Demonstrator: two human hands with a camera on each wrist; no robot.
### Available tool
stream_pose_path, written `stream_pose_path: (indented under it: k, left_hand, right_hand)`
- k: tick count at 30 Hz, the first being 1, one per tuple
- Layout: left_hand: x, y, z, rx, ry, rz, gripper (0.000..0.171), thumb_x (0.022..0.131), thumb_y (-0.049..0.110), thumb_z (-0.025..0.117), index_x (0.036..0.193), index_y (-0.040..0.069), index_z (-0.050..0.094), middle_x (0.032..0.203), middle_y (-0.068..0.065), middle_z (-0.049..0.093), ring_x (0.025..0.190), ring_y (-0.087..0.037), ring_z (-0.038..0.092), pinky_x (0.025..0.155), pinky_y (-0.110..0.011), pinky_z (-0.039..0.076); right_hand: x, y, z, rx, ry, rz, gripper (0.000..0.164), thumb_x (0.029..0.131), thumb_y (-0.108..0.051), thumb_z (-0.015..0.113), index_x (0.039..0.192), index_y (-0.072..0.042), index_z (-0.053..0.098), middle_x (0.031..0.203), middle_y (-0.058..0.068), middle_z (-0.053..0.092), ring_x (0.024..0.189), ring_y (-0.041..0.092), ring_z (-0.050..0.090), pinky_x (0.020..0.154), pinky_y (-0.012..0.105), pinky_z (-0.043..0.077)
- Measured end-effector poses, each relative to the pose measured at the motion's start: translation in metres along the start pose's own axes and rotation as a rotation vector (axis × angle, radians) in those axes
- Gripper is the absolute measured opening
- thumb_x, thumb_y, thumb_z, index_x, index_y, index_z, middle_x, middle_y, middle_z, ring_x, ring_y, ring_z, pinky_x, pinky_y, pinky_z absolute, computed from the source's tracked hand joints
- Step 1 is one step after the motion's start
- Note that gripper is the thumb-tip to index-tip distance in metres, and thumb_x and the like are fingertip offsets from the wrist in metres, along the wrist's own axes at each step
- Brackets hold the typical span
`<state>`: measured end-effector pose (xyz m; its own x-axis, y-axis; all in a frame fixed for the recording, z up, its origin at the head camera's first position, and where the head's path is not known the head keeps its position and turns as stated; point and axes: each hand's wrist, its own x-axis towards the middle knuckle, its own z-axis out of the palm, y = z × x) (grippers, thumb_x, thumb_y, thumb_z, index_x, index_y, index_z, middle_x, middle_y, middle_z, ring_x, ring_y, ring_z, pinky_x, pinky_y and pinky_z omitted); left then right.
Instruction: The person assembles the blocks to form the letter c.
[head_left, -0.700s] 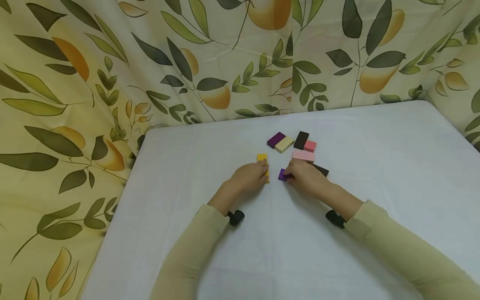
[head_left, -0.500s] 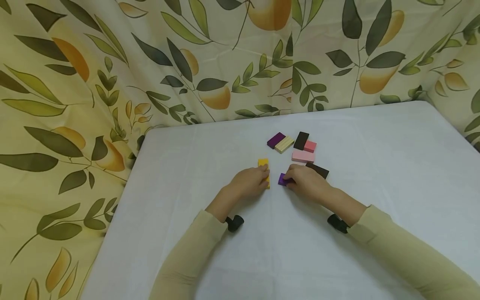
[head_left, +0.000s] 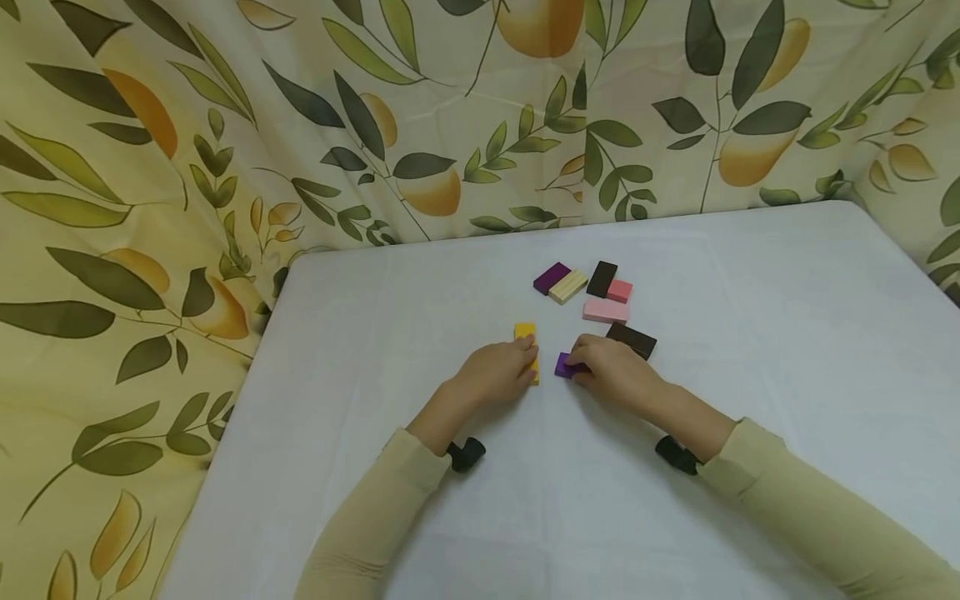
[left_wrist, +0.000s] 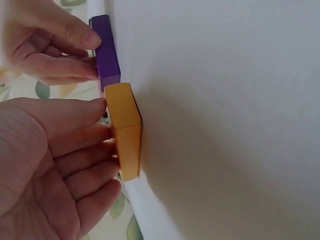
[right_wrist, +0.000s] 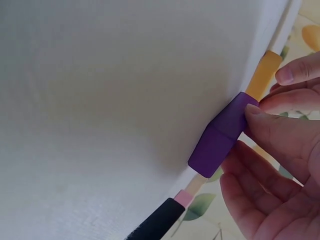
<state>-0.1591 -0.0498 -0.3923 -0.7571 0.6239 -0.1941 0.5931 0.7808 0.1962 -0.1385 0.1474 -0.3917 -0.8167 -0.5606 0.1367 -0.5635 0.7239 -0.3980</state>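
Fingertips of my left hand (head_left: pixel 495 371) lie over the yellow block (head_left: pixel 525 331), with the thumb at its near end. In the left wrist view the thumb and fingers meet the upper edges of the yellow block (left_wrist: pixel 128 150), which lies on the white cloth. To the right, my right hand (head_left: pixel 618 367) holds a purple block (head_left: pixel 562 365) between thumb and fingers; most of it is hidden from above. The right wrist view shows two sides of the purple block (right_wrist: pixel 212 150), thumb near one end. A narrow gap separates the two blocks in the head view.
Behind the hands lie a plum block (head_left: pixel 552 277) against a striped pale wooden block (head_left: pixel 568 286), a dark brown block (head_left: pixel 602 278) beside a coral one (head_left: pixel 619 290), and a pink block (head_left: pixel 606 311). Another dark brown block (head_left: pixel 632 339) sits right behind the right hand.
Both hands have slid toward the person, and the yellow and purple blocks moved with them. More of the pink block and the nearer dark brown block now shows.
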Motion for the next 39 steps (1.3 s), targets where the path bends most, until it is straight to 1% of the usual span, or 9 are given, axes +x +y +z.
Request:
stream_pose_path:
  k: [7, 13, 16, 19, 25, 30, 34, 39]
  left_hand:
    - [-0.009, 0.004, 0.002, 0.001, 0.014, 0.02, 0.039, 0.096, 0.021, 0.05, 0.131, 0.006, 0.052, 0.14, -0.008, 0.039, 0.124, -0.018, 0.042, 0.098, -0.03, 0.037]
    - [-0.014, 0.008, 0.003, 0.018, 0.032, 0.025, 0.037, 0.095, 0.022, 0.05, 0.129, 0.006, 0.053, 0.139, -0.008, 0.041, 0.121, -0.019, 0.045, 0.095, -0.03, 0.04]
    - [-0.017, 0.01, 0.005, 0.032, 0.045, 0.031, 0.032, 0.095, 0.023, 0.051, 0.122, 0.007, 0.058, 0.138, -0.009, 0.043, 0.116, -0.02, 0.05, 0.09, -0.031, 0.044]
    - [-0.02, 0.012, 0.007, 0.04, 0.049, 0.034, 0.03, 0.095, 0.025, 0.051, 0.119, 0.008, 0.058, 0.138, -0.009, 0.044, 0.114, -0.021, 0.052, 0.088, -0.031, 0.045]
    - [-0.025, 0.015, 0.008, 0.05, 0.039, 0.022, 0.037, 0.095, 0.026, 0.051, 0.127, 0.007, 0.055, 0.139, -0.007, 0.042, 0.12, -0.018, 0.047, 0.093, -0.029, 0.042]
    - [-0.029, 0.019, 0.009, 0.056, 0.034, 0.014, 0.039, 0.095, 0.027, 0.051, 0.129, 0.007, 0.054, 0.139, -0.007, 0.042, 0.121, -0.018, 0.045, 0.093, -0.029, 0.041]
    - [-0.032, 0.021, 0.009, 0.061, 0.039, 0.014, 0.04, 0.095, 0.027, 0.051, 0.13, 0.007, 0.053, 0.139, -0.007, 0.042, 0.122, -0.017, 0.045, 0.093, -0.029, 0.041]
    - [-0.035, 0.022, 0.008, 0.038, 0.032, 0.024, 0.041, 0.095, 0.026, 0.05, 0.131, 0.007, 0.051, 0.14, -0.007, 0.041, 0.122, -0.017, 0.044, 0.094, -0.029, 0.041]
  right_hand:
    - [-0.006, -0.007, 0.0, 0.005, -0.019, -0.019, 0.016, 0.073, 0.004, 0.073, 0.089, 0.002, 0.071, 0.084, 0.007, 0.062, 0.078, 0.02, 0.06, 0.071, 0.034, 0.051]
    - [-0.009, -0.01, 0.001, 0.013, -0.027, -0.012, 0.016, 0.074, 0.004, 0.073, 0.089, 0.002, 0.071, 0.082, 0.007, 0.062, 0.077, 0.02, 0.06, 0.071, 0.034, 0.051]
    - [-0.012, -0.011, 0.002, 0.013, -0.036, -0.016, 0.016, 0.073, 0.004, 0.073, 0.089, 0.002, 0.071, 0.081, 0.006, 0.061, 0.076, 0.02, 0.06, 0.07, 0.033, 0.051]
    - [-0.016, -0.014, 0.001, 0.025, -0.043, -0.024, 0.017, 0.073, 0.003, 0.074, 0.089, 0.001, 0.071, 0.08, 0.005, 0.061, 0.076, 0.02, 0.06, 0.07, 0.033, 0.051]
    - [-0.022, -0.019, 0.0, 0.043, -0.061, -0.023, 0.018, 0.073, 0.003, 0.074, 0.09, 0.001, 0.071, 0.083, 0.005, 0.062, 0.078, 0.02, 0.061, 0.071, 0.033, 0.052]
    - [-0.029, -0.023, 0.003, 0.045, -0.076, -0.021, 0.019, 0.072, 0.003, 0.074, 0.091, 0.001, 0.071, 0.085, 0.005, 0.062, 0.079, 0.019, 0.061, 0.071, 0.032, 0.052]
    - [-0.034, -0.027, 0.003, 0.05, -0.068, -0.029, 0.02, 0.072, 0.003, 0.075, 0.091, 0.001, 0.071, 0.085, 0.005, 0.062, 0.079, 0.019, 0.061, 0.072, 0.031, 0.052]
    - [-0.038, -0.031, 0.005, 0.065, -0.063, -0.029, 0.02, 0.071, 0.003, 0.076, 0.089, 0.0, 0.071, 0.082, 0.002, 0.06, 0.077, 0.017, 0.06, 0.071, 0.03, 0.052]
